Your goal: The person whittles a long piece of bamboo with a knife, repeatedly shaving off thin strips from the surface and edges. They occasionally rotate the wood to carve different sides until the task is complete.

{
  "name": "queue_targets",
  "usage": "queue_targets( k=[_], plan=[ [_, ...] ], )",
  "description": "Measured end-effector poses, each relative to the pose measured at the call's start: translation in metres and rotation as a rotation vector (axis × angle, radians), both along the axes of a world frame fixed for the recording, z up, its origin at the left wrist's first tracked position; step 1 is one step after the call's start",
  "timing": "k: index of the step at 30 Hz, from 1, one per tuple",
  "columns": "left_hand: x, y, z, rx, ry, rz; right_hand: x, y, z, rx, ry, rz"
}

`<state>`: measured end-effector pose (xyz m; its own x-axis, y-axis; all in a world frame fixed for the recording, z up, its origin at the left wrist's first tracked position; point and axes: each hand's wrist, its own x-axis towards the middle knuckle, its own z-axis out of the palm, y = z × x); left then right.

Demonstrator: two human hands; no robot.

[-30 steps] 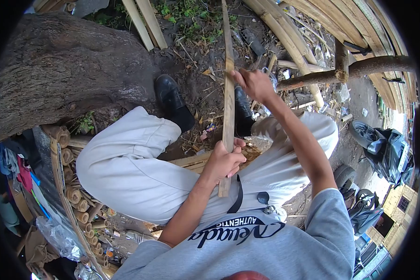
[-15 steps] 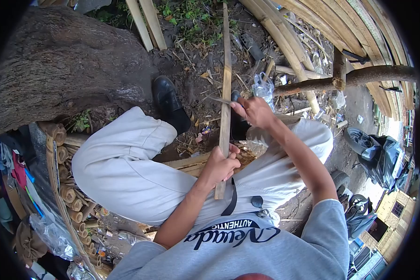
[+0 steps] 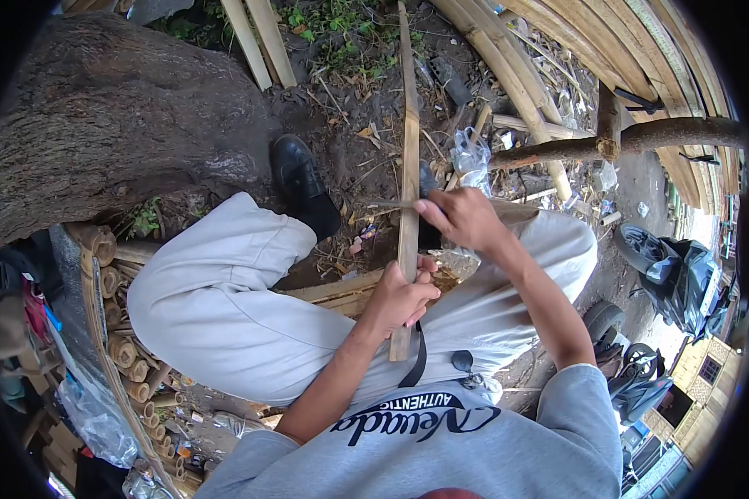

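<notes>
The left hand (image 3: pixel 399 295) is closed in a full grip around the lower part of a long bamboo slat (image 3: pixel 409 158), fingers wrapped over its front and thumb behind, so the slat stands nearly upright between the person's knees. A short end of the slat sticks out below this grip, down toward the lap, and the long remainder runs up and away from it over the bare dirt ground (image 3: pixel 349 125). Just above the left grip, the right hand (image 3: pixel 462 214) is clenched on the handle of a knife (image 3: pixel 389 203), whose thin blade lies crosswise against the slat and pokes out on the side away from the right hand; the handle itself is hidden inside the fist. The two grips are close together but not touching, with a short stretch of slat between them. Beyond the right grip, a black shoe (image 3: pixel 304 185) rests on the ground to the far side of the blade tip, and a second dark shoe sits partly hidden behind the slat and the right hand. Behind the left grip, a flat wooden plank (image 3: pixel 337 288) lies across under the light trousers. A thick tree trunk (image 3: pixel 116 108) lies well off beyond the left knee, and bamboo poles (image 3: pixel 516 75) lean well above the right grip.
</notes>
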<state>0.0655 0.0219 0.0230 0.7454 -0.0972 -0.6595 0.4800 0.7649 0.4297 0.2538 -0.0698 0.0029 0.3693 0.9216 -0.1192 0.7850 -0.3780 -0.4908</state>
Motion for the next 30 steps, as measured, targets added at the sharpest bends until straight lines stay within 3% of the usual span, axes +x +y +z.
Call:
queue_targets(
  k=[4, 11, 16, 26, 30],
  plan=[
    [0.001, -0.003, -0.004, 0.021, -0.007, -0.011, -0.035, -0.031, 0.007, -0.018, 0.064, 0.053],
    [-0.007, 0.001, -0.008, 0.133, 0.049, -0.037, -0.021, -0.02, -0.019, 0.07, -0.027, 0.211],
    [-0.005, -0.007, -0.014, 0.134, 0.027, 0.003, 0.013, -0.009, -0.042, -0.071, -0.187, 0.019],
    [-0.005, -0.002, -0.013, 0.142, 0.034, -0.057, 0.106, 0.049, -0.096, 0.031, -0.143, -0.213],
    [-0.002, 0.001, -0.004, 0.003, -0.016, 0.005, 0.068, 0.042, -0.041, 0.001, -0.157, -0.176]
  ],
)
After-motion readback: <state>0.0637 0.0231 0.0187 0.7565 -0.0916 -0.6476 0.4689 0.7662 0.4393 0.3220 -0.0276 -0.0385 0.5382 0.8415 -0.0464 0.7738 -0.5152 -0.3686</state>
